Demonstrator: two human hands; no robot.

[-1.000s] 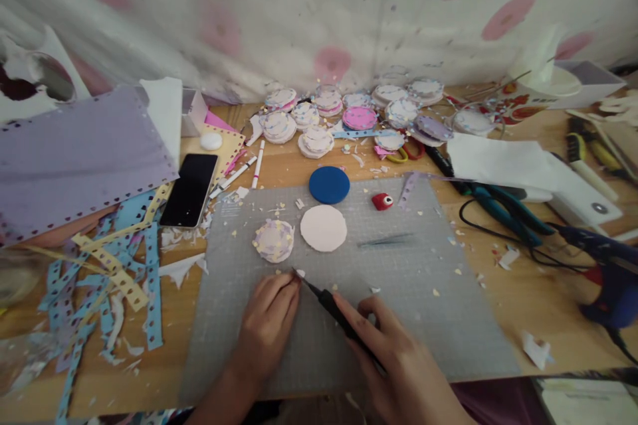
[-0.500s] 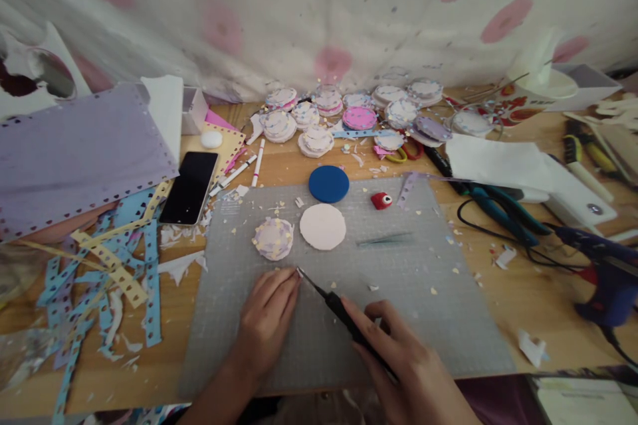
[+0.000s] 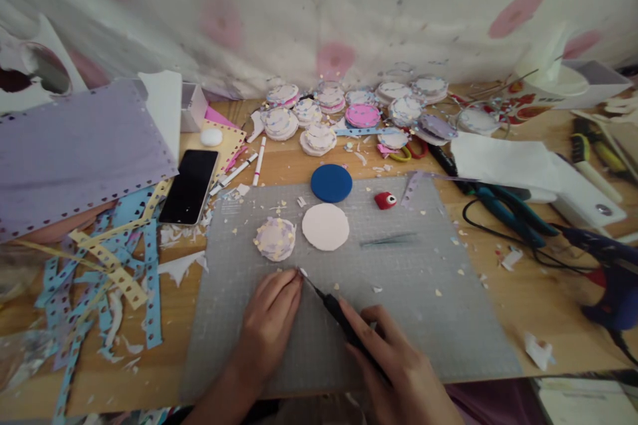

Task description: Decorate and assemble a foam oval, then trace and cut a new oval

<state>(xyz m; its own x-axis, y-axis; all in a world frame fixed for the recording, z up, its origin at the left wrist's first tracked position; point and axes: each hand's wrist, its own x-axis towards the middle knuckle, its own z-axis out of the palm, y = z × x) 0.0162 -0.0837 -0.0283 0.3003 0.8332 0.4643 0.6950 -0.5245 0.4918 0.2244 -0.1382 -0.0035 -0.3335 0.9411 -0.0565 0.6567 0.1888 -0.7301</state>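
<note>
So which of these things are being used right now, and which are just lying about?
Seemingly in use:
black-handled tool, held in the right hand, its tip at the left hand
grey mat beneath both hands

Probably just lying about:
phone
teal-handled pliers
dark blue glue gun
light blue strips

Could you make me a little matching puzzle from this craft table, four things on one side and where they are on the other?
Things:
1. Black-handled tool
2. Blue disc
3. Phone
4. Small red object

Places:
A. Left of the grey mat, with its dark screen facing up
B. On the mat, to the right of the blue disc
C. In the person's right hand
D. Just beyond the plain pale disc

Right pairs: 1-C, 2-D, 3-A, 4-B
</note>
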